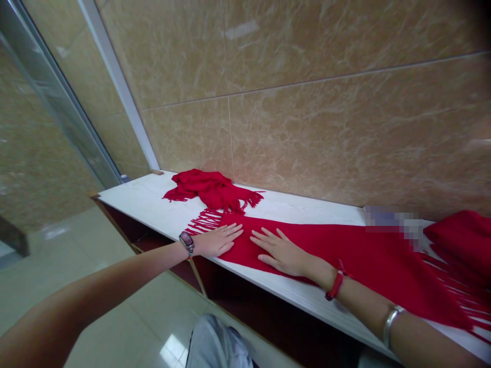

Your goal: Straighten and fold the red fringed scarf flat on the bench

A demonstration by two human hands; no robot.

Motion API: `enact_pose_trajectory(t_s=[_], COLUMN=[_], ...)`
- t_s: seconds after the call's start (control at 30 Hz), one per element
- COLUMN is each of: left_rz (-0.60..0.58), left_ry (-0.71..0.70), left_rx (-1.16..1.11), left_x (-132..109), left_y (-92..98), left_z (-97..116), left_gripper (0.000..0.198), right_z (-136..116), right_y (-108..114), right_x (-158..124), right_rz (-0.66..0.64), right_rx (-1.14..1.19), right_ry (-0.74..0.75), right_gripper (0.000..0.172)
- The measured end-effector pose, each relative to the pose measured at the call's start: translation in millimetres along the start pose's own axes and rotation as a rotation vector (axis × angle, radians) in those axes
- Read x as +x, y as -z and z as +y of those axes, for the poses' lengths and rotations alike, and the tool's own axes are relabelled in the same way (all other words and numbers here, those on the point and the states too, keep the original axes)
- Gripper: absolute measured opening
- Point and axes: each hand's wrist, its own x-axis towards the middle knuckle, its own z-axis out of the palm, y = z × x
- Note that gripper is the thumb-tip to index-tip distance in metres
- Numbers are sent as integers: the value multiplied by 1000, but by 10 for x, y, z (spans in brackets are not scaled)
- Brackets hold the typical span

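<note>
A red fringed scarf (345, 250) lies spread out lengthwise on a white cabinet top (307, 207). My left hand (218, 239) rests flat on it near the left fringe, its fingers stretched out. Just to the right, my right hand (282, 250) also lies on the cloth, palm down with the fingers spread. Neither hand grips anything. Beyond the left fringe sits a second red scarf (209, 186), crumpled in a loose heap. More folded red cloth (464, 240) shows at the right edge, by the spread scarf's other fringe.
Behind the cabinet top rises a tan marbled tile wall (326, 128). Dark open compartments (245, 301) lie below its front edge. A blurred-out patch (399, 222) covers something near the wall. Shiny floor tiles (126, 306) extend at the left.
</note>
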Motion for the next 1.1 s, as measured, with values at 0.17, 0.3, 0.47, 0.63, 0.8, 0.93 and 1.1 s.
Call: enact_pose_trajectory(t_s=[0.17, 0.3, 0.47, 0.63, 0.8, 0.93, 1.1], left_rz=[-25, -14, 105, 48, -50, 8, 30], left_ry=[1, -44, -134, -105, -86, -90, -174], left_rx=[-15, -19, -72, -7, 176, 151, -4], left_x=[-49, -55, 42, -41, -251, -221, -101], left_y=[-14, 110, 231, 199, 199, 236, 207], left_z=[-138, -164, 89, -75, -481, -346, -92], left_gripper=[49, 46, 46, 38, 26, 29, 30], right_z=[87, 63, 60, 64, 65, 62, 61], right_y=[-124, -120, -110, -120, -126, -124, -118], right_x=[-42, -65, -55, -68, -76, -76, -79], right_rz=[-12, 0, 6, 37, 58, 58, 44], right_rx=[-66, -79, -78, -85, -73, -69, -86], right_ry=[-21, -25, -28, -29, -22, -32, -30], right_gripper=[53, 52, 52, 53, 52, 51, 50])
